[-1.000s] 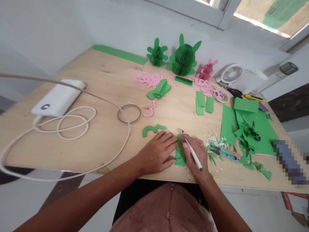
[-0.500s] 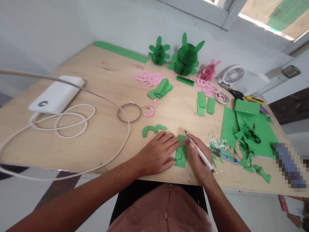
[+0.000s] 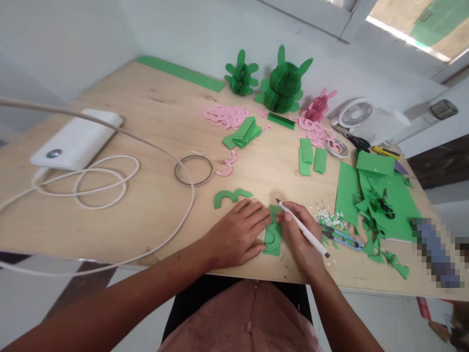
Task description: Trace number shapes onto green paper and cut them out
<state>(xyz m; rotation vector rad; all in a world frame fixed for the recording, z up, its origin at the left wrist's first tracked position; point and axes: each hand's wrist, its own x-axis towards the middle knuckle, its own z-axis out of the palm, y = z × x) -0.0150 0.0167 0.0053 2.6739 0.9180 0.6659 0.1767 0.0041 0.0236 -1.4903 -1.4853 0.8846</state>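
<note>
My left hand (image 3: pixel 236 232) lies flat with fingers spread, pressing down a small green paper piece (image 3: pixel 273 237) near the table's front edge. A curved pencil line shows on that paper. My right hand (image 3: pixel 302 232) is closed round a white pencil (image 3: pixel 302 228), its dark tip at the paper's top edge. A green cut-out shaped like a 3 (image 3: pixel 230 196) lies just beyond my left hand.
The wooden table (image 3: pixel 154 127) carries a white power bank (image 3: pixel 75 139) with a looped cable, a ring (image 3: pixel 193 170), pink cut-outs (image 3: pixel 225 116), green paper stacks (image 3: pixel 242 133), folded paper cacti (image 3: pixel 284 85), a small fan (image 3: pixel 353 112), blue snips (image 3: pixel 342 237) and green scraps (image 3: pixel 377 200) at the right.
The pencil has tilted flatter, its rear end swinging right, and the tip moved slightly along the paper's top. My left hand stays pressed on the paper. The view shifted a little.
</note>
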